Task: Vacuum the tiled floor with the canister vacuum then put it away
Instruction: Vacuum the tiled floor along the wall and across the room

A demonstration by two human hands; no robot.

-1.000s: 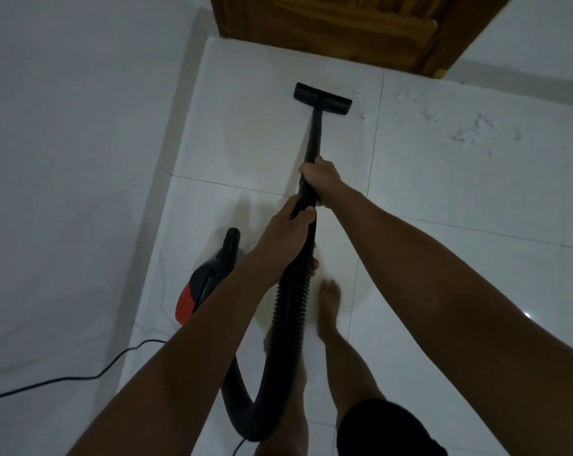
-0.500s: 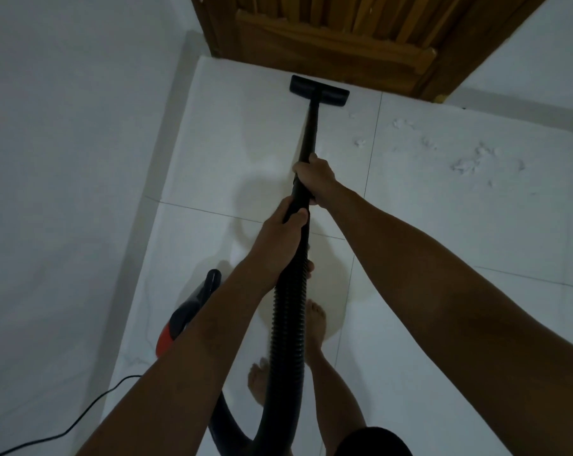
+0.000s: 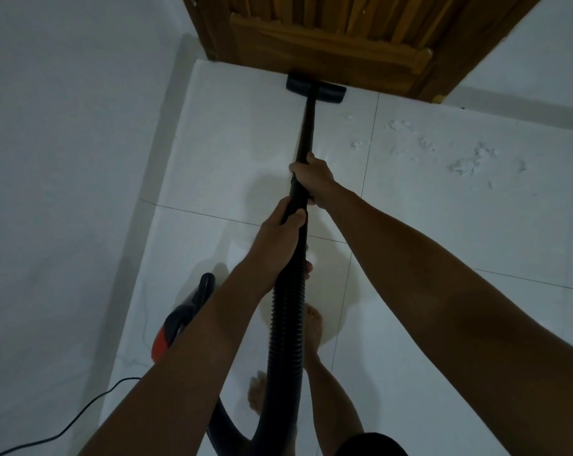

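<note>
The white glossy tiled floor is the work surface; I count four tiles meeting at the grout cross just beside my hands, with parts of further tiles at the right edge. It is bounded on the left by one plain white wall and ahead by one brown slatted wooden door.

My two bare forearms reach forward together, in my judgement so that I can drive the tool at full stretch up to the door.

One black ribbed flexible hose runs from the wand down between my arms and loops back low in the view, presumably slack enough to let the canister trail.

One red-and-black canister vacuum body stands on the floor by the wall, behind my left arm, with one black power cord leading off to the lower left.

One black rigid wand tube is held in both hands. My left hand grips it at the hose joint; my right hand grips it just ahead, fingers wrapped round. Two grips give steering and push.

One black flat floor nozzle lies on the tile, touching or just short of the door's foot.

Scattered white debris flecks, several clusters, too small to count exactly, remain to the right of the nozzle's path. Vacuuming is unfinished.
</note>
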